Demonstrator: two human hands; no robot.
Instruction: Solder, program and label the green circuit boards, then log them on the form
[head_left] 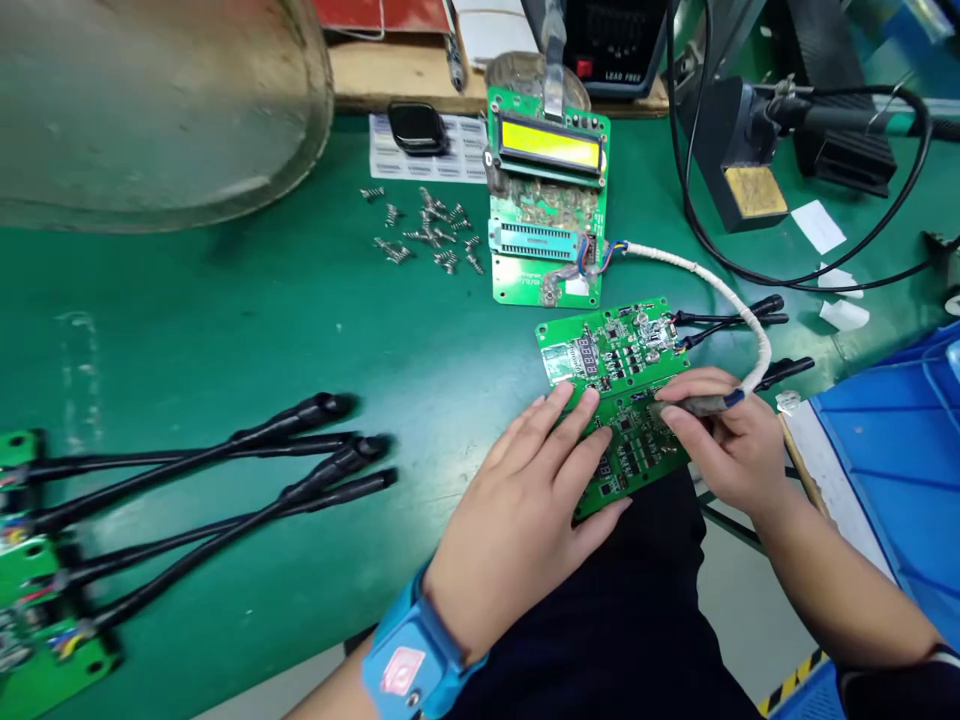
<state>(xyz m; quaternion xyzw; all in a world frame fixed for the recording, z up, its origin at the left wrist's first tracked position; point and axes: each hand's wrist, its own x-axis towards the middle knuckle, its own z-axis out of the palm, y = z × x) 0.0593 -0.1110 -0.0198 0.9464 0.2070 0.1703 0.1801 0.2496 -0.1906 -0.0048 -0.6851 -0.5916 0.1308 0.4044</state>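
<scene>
My left hand lies with fingers stretched out over the left end of a green circuit board, its thumb along the near edge. In my right hand, thumb and fingers pinch a grey probe-like connector at the end of a white-wrapped cable. The connector's tip meets the board's upper right part; exact contact is hidden. Directly behind lies a second green board with a digit display and black leads. The cable runs to a programmer board with a lit yellow screen and a teal socket.
Small springs lie scattered behind, near a black smartwatch-like object on a label sheet. Boards with black leads are at left. A soldering iron stand and black cable occupy the back right; a blue bin stands at right.
</scene>
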